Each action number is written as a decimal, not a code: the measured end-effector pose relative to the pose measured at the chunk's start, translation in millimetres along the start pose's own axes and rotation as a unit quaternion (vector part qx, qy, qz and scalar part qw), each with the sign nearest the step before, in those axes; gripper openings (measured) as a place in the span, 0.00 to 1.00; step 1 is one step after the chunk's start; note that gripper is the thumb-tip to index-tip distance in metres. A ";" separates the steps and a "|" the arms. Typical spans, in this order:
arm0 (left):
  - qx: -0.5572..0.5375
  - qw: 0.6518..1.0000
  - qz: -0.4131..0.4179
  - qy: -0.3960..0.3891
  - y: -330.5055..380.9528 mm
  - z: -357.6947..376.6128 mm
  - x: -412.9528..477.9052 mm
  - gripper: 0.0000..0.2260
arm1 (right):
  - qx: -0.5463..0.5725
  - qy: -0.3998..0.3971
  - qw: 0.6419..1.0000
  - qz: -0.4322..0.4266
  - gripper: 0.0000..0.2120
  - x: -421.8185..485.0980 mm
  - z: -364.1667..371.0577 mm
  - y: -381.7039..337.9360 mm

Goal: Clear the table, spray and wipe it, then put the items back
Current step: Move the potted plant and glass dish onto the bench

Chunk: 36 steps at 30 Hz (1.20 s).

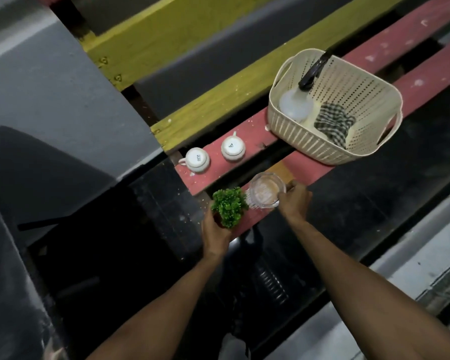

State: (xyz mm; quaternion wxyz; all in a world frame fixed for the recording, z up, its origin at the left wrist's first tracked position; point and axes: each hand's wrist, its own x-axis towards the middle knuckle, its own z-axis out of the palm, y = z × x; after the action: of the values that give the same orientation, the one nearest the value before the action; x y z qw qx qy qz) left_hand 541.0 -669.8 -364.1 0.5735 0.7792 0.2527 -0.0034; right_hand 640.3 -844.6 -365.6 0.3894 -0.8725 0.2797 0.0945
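My left hand (215, 233) grips a small green potted plant (229, 207) at the near end of the red slatted bench (307, 166). My right hand (294, 201) holds a clear glass jug (266, 190) right beside the plant, resting on the same slat. Two white cups (197, 159) (233, 148) stand upside down on the slat behind. A cream plastic basket (304, 140) on the bench holds a spray bottle (296, 105) with a black trigger head and a checked cloth (334, 123).
A yellow plank backrest (205, 74) runs behind the bench. Dark tiled floor (153, 229) lies below, with gaps between the slats. A grey wall or surface (37, 74) fills the left side.
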 end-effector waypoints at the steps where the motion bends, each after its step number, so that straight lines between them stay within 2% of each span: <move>1: 0.002 1.000 -0.002 -0.010 -1.9 -0.7 -0.6 0.33 | -0.002 0.002 1.000 0.001 0.05 -0.1 0.2 -0.8; 4: 0.004 1.000 -0.008 -0.028 -4.9 -3.4 -2.7 0.41 | -0.002 -0.008 1.000 -0.001 0.06 0.6 -1.8 -1.8; 10: 0.010 0.998 -0.029 -0.056 -0.2 -15.1 -6.6 0.47 | 0.002 -0.048 0.999 -0.005 0.19 -5.1 -13.1 -5.8; 17: 0.031 0.993 -0.026 -0.115 18.0 -56.3 -24.9 0.51 | -0.067 -0.016 0.996 -0.053 0.19 -57.8 -46.6 -30.8; 19: 0.039 0.989 -0.025 -0.144 35.9 -77.5 -29.9 0.50 | -0.072 0.000 0.996 -0.061 0.19 -81.7 -66.0 -46.8; 23: 0.054 0.986 0.000 -0.155 86.2 -108.3 -29.3 0.36 | -0.064 0.027 0.994 -0.085 0.19 -121.1 -103.2 -73.0; 25: 0.078 0.984 0.026 -0.157 118.8 -112.2 -23.3 0.35 | -0.056 0.038 0.994 -0.091 0.19 -132.4 -120.5 -85.7; 29: 0.080 0.976 0.074 -0.189 186.7 -97.9 -6.5 0.35 | -0.027 0.057 0.993 -0.103 0.21 -127.7 -150.1 -103.0; 33: 0.068 0.971 0.109 -0.202 232.2 -52.1 20.4 0.34 | -0.025 0.067 0.992 -0.104 0.24 -81.5 -169.9 -109.6; 36: 0.058 0.971 0.091 -0.213 257.4 -5.8 46.5 0.41 | -0.012 0.065 0.991 -0.118 0.21 -25.8 -174.3 -110.3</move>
State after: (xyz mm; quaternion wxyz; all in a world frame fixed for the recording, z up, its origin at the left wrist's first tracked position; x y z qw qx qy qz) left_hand 682.3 -701.6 -146.3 0.5659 0.8123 0.0519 -0.1314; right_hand 671.7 -901.9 -168.3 0.3679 -0.9084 0.1986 -0.0055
